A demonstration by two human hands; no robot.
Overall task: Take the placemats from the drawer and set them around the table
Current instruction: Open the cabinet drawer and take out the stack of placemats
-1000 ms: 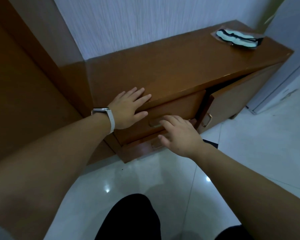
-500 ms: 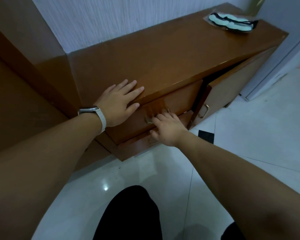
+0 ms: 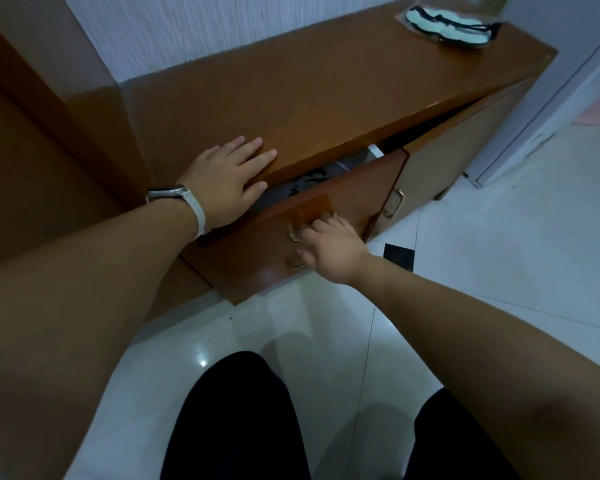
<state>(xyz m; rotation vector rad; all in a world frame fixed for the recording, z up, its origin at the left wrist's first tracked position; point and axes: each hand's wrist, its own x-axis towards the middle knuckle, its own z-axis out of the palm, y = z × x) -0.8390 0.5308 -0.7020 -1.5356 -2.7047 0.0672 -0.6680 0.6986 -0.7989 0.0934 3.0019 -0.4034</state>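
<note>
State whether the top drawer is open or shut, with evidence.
Partly open. The drawer front stands out from under the cabinet top, grey things show inside, the right hand grips its handle.

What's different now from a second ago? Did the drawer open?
Yes. The right hand reached the top drawer, curled its fingers on the handle and pulled it out toward the person; dark fabric now shows inside. The left hand stayed flat on the cabinet top, and the packet at its far end stayed put.
</note>
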